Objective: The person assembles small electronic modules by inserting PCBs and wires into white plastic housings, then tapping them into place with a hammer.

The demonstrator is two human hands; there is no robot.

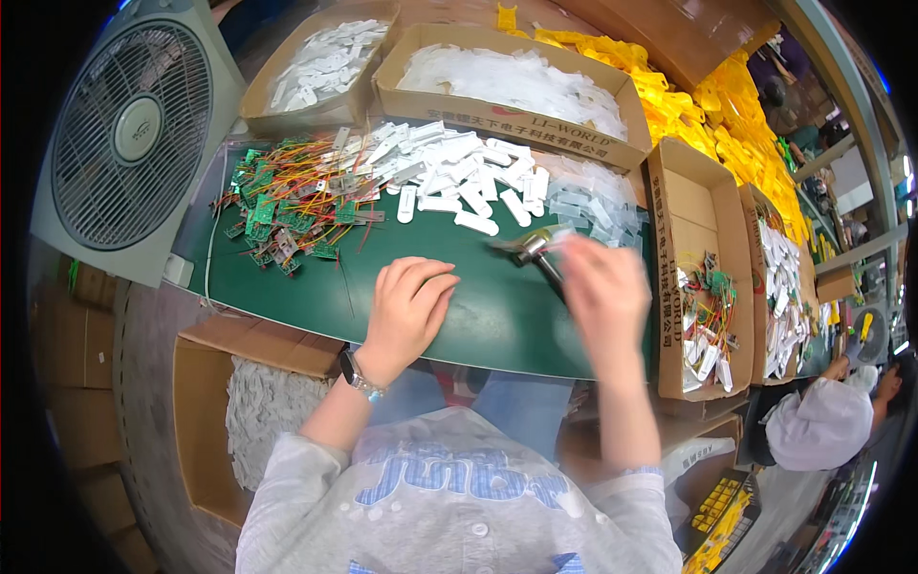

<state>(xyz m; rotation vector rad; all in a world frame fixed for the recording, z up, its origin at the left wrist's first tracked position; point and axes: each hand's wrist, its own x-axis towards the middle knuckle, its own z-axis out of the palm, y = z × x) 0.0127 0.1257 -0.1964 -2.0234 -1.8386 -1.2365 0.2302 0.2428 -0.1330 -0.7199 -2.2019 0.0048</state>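
My left hand (411, 304), with a watch and a bracelet at its wrist, hovers over or rests on the green tabletop (488, 335). Its fingers are loosely bent and apart from the thumb, and nothing shows between them. My right hand (610, 287) is smeared by motion beside a hammer (529, 249) with a metal head and dark handle. A pale, blurred patch shows at the right fingertips; whether they hold a piece is unclear. Beyond the hands lie white elongated plastic cases (469, 182), clear plastic pieces (595, 206) and green circuit boards with red and yellow wires (287, 196).
A grey box fan (139, 129) stands at the left. Cartons of white parts (325, 62) and translucent pieces (512, 81) line the back. At the right, a carton (698, 177) holds wired boards and cases. Yellow plastic parts (746, 143) are heaped behind. Another person (822, 426) sits far right.
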